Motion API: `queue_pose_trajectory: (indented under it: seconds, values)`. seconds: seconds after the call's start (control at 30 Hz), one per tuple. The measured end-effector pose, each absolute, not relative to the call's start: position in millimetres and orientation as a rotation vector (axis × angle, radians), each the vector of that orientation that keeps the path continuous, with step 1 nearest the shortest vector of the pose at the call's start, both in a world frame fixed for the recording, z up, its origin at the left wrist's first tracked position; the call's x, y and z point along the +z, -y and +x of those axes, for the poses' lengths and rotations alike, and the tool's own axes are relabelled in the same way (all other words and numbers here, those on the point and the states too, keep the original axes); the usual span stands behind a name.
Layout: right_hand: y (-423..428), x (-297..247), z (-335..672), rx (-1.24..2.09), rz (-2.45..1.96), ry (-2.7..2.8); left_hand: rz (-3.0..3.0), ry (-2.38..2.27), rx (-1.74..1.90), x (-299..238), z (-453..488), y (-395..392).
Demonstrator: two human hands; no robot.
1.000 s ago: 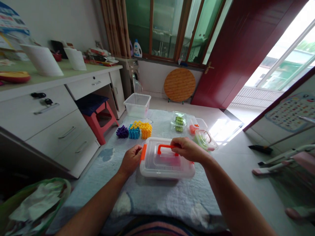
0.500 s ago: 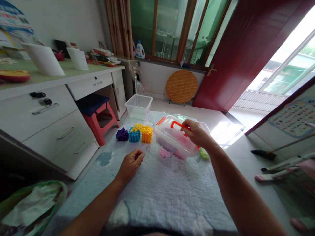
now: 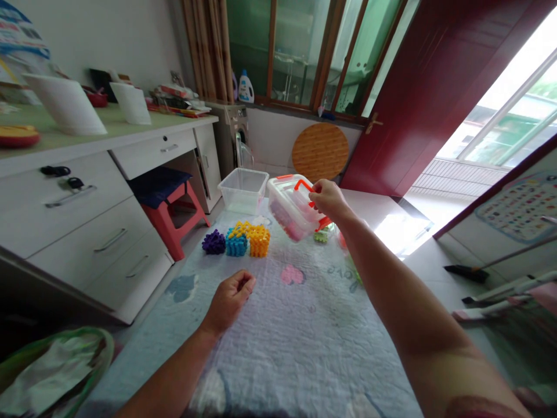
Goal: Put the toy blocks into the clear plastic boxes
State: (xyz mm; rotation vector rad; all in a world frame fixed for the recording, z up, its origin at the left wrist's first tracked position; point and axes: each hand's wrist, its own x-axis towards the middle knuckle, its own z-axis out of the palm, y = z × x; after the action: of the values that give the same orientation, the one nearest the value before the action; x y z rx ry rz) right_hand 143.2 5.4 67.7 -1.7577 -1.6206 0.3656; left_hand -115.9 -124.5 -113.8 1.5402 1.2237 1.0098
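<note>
My right hand (image 3: pixel 327 199) is closed round the orange handle of a clear lidded storage box (image 3: pixel 290 203), which hangs tilted above the cloth with something pinkish inside. My left hand (image 3: pixel 230 299) rests loosely curled over the quilted cloth (image 3: pixel 270 342), and no object shows in its fingers. Beyond it stand stacks of interlocking plastic pieces: purple (image 3: pixel 213 242), blue (image 3: pixel 236 244) and yellow (image 3: pixel 260 240). Green pieces (image 3: pixel 321 235) lie to the right of the box, partly hidden by my right arm.
An open clear bin (image 3: pixel 244 188) stands at the cloth's far end. To the left are a white desk (image 3: pixel 87 203) and a pink stool (image 3: pixel 176 223). A waste basket (image 3: pixel 107 342) sits at lower left. A round wooden tabletop (image 3: pixel 319 150) leans against the back wall.
My right hand has carried the box up, away and slightly left, uncovering the pink pattern on the cloth and some green pieces. My left hand has hardly moved.
</note>
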Motion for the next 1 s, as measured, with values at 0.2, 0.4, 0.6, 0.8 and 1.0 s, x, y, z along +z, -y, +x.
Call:
queue_pose_trajectory:
  seconds: [0.2, 0.4, 0.6, 0.8, 1.0]
  values:
    - [-36, 48, 122, 0.576, -1.733, 1.354, 1.556, -1.228, 0.985, -117, -117, 124]
    - [-56, 44, 117, 0.601, -1.693, 1.337, 1.558, -1.234, 0.969, -115, -116, 124]
    - [-66, 53, 113, 0.659, -1.665, 1.249, 1.557, -1.232, 0.964, -113, -116, 125]
    - [-76, 34, 102, 0.737, -1.665, 1.179, 1.565, -1.234, 0.959, -114, -117, 125]
    - [-86, 1, 98, 0.730, -1.688, 1.161, 1.549, -1.232, 0.949, -114, -116, 125]
